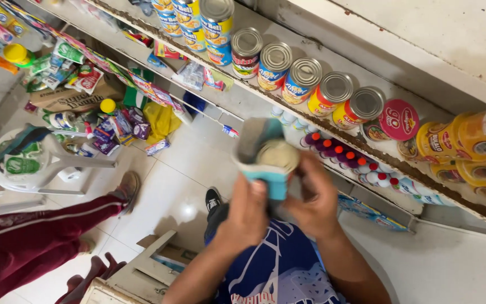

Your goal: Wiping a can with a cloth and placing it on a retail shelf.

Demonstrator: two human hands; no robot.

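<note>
Cloth (265, 169) wrapped round can (277, 155), left hand (247, 211) gripping, right hand (315, 200) steadying.

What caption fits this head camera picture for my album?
Left hand wipes a can with a cloth, right hand steadying, beside a shelf.

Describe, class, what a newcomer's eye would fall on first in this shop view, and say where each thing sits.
At the centre, the left hand and right hand hold a tin can against a grey and light-blue cloth, blurred by motion. Above them a row of bright labelled cans runs along the shelf towards the upper right. At lower left, another person's maroon trouser leg stretches over the white tiled floor.
</note>
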